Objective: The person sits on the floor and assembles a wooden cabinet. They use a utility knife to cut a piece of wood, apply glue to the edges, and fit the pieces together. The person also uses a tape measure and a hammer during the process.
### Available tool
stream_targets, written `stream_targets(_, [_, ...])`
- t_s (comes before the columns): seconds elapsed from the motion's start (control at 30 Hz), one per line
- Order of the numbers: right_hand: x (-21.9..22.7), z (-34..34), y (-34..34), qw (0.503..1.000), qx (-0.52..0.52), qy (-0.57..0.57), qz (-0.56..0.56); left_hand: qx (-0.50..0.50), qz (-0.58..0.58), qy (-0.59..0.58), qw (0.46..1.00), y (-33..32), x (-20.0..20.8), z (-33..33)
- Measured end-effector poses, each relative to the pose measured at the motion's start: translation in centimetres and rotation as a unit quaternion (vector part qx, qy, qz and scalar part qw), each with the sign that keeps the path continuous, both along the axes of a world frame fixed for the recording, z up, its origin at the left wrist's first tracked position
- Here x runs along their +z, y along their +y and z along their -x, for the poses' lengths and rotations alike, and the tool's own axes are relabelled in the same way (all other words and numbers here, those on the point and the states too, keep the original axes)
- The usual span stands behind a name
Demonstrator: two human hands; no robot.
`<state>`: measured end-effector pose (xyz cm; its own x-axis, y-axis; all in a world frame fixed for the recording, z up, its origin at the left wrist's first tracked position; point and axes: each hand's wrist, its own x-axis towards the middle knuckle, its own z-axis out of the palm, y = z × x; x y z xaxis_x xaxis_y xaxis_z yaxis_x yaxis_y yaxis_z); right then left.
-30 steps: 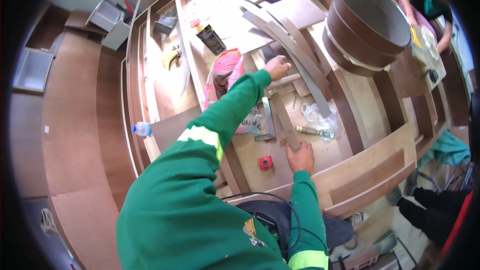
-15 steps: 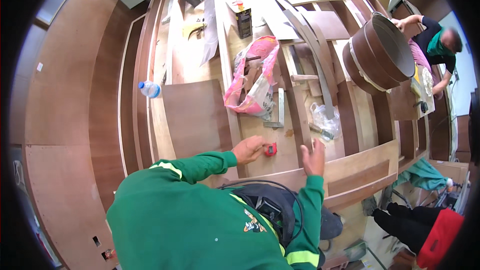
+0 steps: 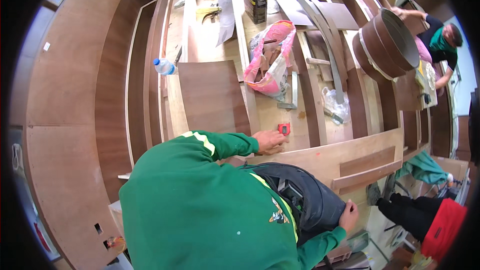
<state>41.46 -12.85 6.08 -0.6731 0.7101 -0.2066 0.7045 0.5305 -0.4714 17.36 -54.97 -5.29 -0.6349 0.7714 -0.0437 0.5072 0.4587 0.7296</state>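
Note:
My left hand (image 3: 270, 142) rests on the panel at the frame's near edge, fingers stretched out and holding nothing. Just beyond its fingertips lies a red tape measure (image 3: 284, 129) on the wood. Down at my right side, my right hand (image 3: 349, 216) is closed at the outer edge of a black waist bag (image 3: 320, 205); part of its fingers is hidden. A metal try square (image 3: 294, 90) lies farther off, beside a pink and white sack (image 3: 274, 82) holding brown offcuts.
A brown panel (image 3: 212, 95) lies across the wooden frame, with a water bottle (image 3: 164, 66) at its left. Beyond are a dark can (image 3: 256, 7) and a yellow spray gun (image 3: 206, 12). A round brown drum (image 3: 382, 45) stands right, near a co-worker (image 3: 440, 40).
My right hand has dropped from above the frame to the black bag at my side. My left hand remains near the tape measure. The view has shifted.

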Motion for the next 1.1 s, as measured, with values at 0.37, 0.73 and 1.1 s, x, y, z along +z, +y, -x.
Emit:
stream_targets(0.37, [-9.1,-7.2,6.6,0.853,-0.291,0.297,0.317,-0.031,0.042,0.025,0.998,1.9,0.2,0.3])
stream_targets(0.73, [-5.3,-6.0,1.7,0.917,-0.286,0.237,0.144,-0.004,-0.138,0.006,0.99,6.3,0.5,1.8])
stream_targets(1.1, [-5.5,-7.5,1.3,0.925,-0.286,0.226,0.106,-0.098,-0.112,0.052,0.987,17.1,5.6,2.3])
